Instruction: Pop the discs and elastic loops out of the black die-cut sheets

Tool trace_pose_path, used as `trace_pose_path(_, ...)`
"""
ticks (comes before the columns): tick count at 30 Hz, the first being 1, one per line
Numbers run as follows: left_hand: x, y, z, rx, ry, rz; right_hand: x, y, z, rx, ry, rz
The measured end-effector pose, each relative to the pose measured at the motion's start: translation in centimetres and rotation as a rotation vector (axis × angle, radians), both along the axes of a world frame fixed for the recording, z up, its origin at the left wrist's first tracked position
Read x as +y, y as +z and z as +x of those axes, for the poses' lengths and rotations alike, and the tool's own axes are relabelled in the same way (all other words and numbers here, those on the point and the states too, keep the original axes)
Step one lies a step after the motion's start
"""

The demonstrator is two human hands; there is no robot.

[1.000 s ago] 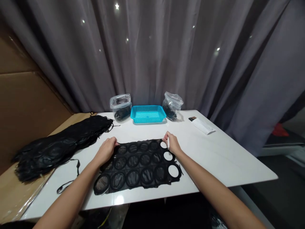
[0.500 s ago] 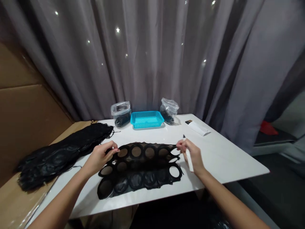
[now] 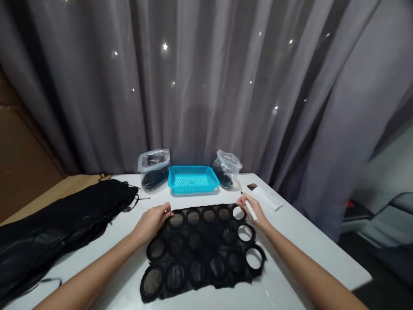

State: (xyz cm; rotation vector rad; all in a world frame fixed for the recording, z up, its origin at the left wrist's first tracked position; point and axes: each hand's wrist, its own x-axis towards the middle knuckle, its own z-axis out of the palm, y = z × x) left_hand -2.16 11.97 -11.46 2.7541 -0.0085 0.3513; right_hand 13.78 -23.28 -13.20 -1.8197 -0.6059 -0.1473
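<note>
A black mesh sheet of joined rings (image 3: 203, 252) lies flat on the white table (image 3: 300, 249) in front of me. My left hand (image 3: 153, 221) pinches its far left corner. At the far right corner, my right hand (image 3: 253, 213) grips the sheet while also holding a thin white pen-like tool (image 3: 251, 211). The rings along the right edge are open holes showing the white table; the others have dark mesh inside.
A turquoise plastic basket (image 3: 192, 179) stands at the table's back edge between two clear bags of black parts (image 3: 154, 167) (image 3: 226, 168). A pile of black mesh sheets (image 3: 61, 224) lies at the left. A white packet (image 3: 265, 197) sits behind my right hand. Grey curtain behind.
The sheet's far edge was lifted and folded toward me half a second ago; now it lies spread flat again. Both hands keep its far corners, and the view has shifted.
</note>
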Motion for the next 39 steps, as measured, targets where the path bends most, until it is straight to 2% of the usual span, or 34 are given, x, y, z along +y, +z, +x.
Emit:
trace_pose_path(2,0.8,-2.1,1.9,0.048,0.028,0.034,2.1,-2.6,2.5,0.049,0.018,-0.019)
trace_pose_path(5,1.7,-3.7,3.1,0.097,0.064,0.082,3.9,-4.8,5.0,0.088,0.036,-0.044)
trace_pose_path(11,2.9,-4.0,3.4,0.094,0.114,0.163,3.9,-5.4,7.4,0.072,0.049,-0.068)
trace_pose_path(14,2.5,-3.6,2.8,0.012,0.143,0.212,3.1,-5.1,7.3,0.058,-0.065,-0.032)
trace_pose_path(17,0.0,-3.1,0.6,-0.086,0.106,0.241,1.6,-4.3,5.4,0.07,-0.227,0.032)
trace_pose_path(19,-3.0,-3.1,-1.8,-0.1,-0.016,0.241,0.3,-3.6,2.8,0.083,-0.254,0.06)
trace_pose_path(21,-6.1,-3.0,-4.3,-0.063,-0.191,0.238,-1.3,-3.1,-0.7,0.087,-0.151,0.04)
trace_pose_path(24,-9.2,-2.7,-7.2,0.071,-0.397,0.231,-3.9,-2.9,-6.1,0.065,0.221,-0.125)
trace_pose_path(26,-9.6,-2.3,-8.3,0.17,-0.445,0.235,-5.7,-3.2,-8.6,0.056,0.383,-0.29)
trace_pose_path(28,-9.0,-1.8,-9.0,0.246,-0.463,0.251,-7.4,-3.5,-10.0,0.068,0.447,-0.403)
trace_pose_path(31,-7.4,-1.1,-9.5,0.278,-0.495,0.263,-9.1,-3.9,-10.3,0.136,0.486,-0.435)
trace_pose_path(33,-6.7,-0.9,-9.1,0.243,-0.537,0.261,-9.4,-4.0,-9.5,0.215,0.457,-0.34)
trace_pose_path(35,-6.8,-0.9,-7.6,0.168,-0.539,0.253,-8.7,-3.8,-7.8,0.31,0.371,-0.167)
trace_pose_path(37,-7.8,-1.2,-4.9,0.099,-0.471,0.244,-6.9,-3.2,-5.2,0.419,0.271,-0.003)
trace_pose_path(39,-9.6,-1.8,-1.6,0.095,-0.396,0.234,-4.1,-2.3,-1.8,0.524,0.225,0.076)
